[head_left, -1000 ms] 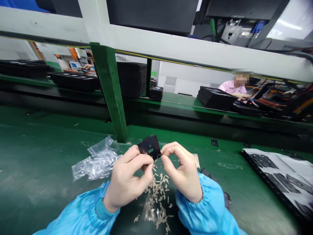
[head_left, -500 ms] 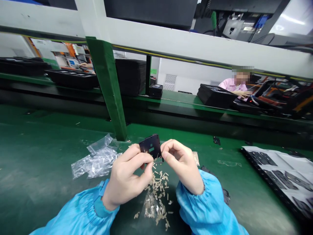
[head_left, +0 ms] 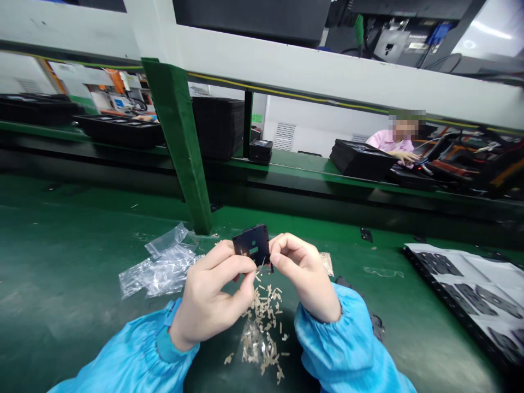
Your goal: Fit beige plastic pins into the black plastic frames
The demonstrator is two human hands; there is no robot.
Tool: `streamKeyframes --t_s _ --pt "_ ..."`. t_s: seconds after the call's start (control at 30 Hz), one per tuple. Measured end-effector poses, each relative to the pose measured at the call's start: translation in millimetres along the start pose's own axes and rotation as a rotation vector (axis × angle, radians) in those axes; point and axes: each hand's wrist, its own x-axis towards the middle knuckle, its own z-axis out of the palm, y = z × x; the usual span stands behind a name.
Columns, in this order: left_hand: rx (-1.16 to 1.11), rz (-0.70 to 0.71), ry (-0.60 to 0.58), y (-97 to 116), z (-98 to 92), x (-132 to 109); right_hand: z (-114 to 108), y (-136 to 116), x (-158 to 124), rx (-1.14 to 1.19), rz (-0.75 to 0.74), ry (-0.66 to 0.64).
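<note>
We're seeing one black plate (head_left: 251, 245) with cutouts at lower centre, pinched between two fingers-tight hands: left hand (head_left: 213, 297) and right hand (head_left: 307, 275). Dozens of tan scraps (head_left: 262, 333) are lying below, one clear plastic bag (head_left: 159, 267) beside them.

- loose plastic bag (head_left: 159, 267) lying just beside the left hand (head_left: 215, 295), lots of room past it on the green bench (head_left: 61, 262)
- low tan scraps (head_left: 262, 333) under the right hand (head_left: 307, 278), easy to reach over
- black tray (head_left: 442, 301) blocks the right side
- green post (head_left: 178, 147) blocks the far edge
</note>
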Motion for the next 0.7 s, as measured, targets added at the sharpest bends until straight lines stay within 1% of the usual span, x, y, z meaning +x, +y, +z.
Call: streamKeyframes --t_s 0.2,0.5,0.7 --pt "-0.06 -0.042 -0.018 0.0 -0.7 1.8 1.3 -0.1 -1.0 0.001 -0.015 0.01" --pt "-0.176 -0.129 -0.048 -0.7 -4.6 4.0 1.3 -1.7 -2.0 -0.086 -0.064 0.029" --pt "-0.252 -0.185 -0.06 -1.1 -4.9 6.3 2.5 -2.7 -3.0 -0.095 -0.074 0.039"
